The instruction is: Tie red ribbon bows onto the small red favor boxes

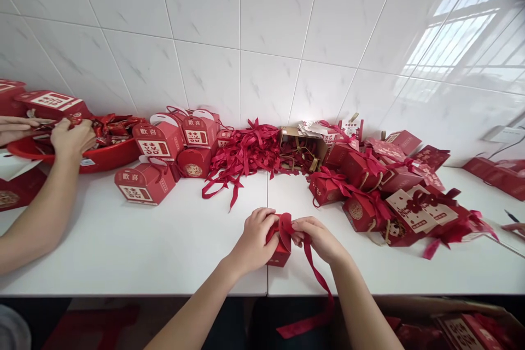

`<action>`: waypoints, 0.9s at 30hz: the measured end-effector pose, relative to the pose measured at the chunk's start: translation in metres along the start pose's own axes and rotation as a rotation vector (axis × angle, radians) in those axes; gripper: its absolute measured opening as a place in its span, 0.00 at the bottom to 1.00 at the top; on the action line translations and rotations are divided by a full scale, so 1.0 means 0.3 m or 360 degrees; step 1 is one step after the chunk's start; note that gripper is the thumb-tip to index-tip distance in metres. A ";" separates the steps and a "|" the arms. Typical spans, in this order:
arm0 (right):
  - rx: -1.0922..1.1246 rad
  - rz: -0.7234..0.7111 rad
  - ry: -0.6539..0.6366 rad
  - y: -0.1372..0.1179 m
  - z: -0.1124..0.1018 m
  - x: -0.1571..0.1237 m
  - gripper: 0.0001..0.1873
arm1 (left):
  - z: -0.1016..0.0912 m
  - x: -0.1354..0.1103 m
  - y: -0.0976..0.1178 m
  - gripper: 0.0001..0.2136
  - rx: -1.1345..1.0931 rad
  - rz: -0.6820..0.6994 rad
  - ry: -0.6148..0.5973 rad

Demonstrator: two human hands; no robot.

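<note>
A small red gift box (281, 258) stands on the white table near its front edge. My left hand (257, 238) is wrapped round the box's left side and top, holding it. My right hand (314, 235) pinches a dark red ribbon (318, 273) at the box's upper right, beside its rounded handle flap (285, 223). The ribbon's long tail hangs down past the table edge. Part of the box is hidden behind my left fingers.
A pile of loose ribbons (250, 147) lies by the wall, next to an open carton (289, 134). Boxes with bows (363, 175) crowd the right; handled boxes (143, 183) stand left. Another person's hands (69, 134) are over a red basin (110, 158) of wrapped pieces.
</note>
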State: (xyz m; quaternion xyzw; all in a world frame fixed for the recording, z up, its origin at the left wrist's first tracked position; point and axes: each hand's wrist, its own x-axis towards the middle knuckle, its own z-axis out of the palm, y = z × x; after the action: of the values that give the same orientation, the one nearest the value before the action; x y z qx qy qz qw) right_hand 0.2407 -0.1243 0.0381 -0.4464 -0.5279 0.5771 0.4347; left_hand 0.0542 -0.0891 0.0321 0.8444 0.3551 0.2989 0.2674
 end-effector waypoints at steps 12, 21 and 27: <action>-0.0508 0.0041 0.0164 -0.024 0.019 -0.021 0.18 | -0.001 0.007 0.027 0.07 -0.0203 -0.0098 0.0114; -0.0707 -0.0412 0.0187 -0.069 0.059 0.007 0.16 | -0.110 0.050 0.092 0.08 -0.0420 -0.0130 0.0169; -0.0460 -0.0542 0.0210 -0.137 0.081 0.017 0.11 | -0.152 0.008 0.112 0.05 -0.0447 -0.0088 0.0285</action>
State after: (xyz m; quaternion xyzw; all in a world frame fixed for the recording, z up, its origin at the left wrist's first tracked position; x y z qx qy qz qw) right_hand 0.2170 -0.1222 0.0800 -0.4452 -0.6432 0.3835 0.4910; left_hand 0.0387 -0.0967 0.0860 0.7587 0.3555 0.4120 0.3582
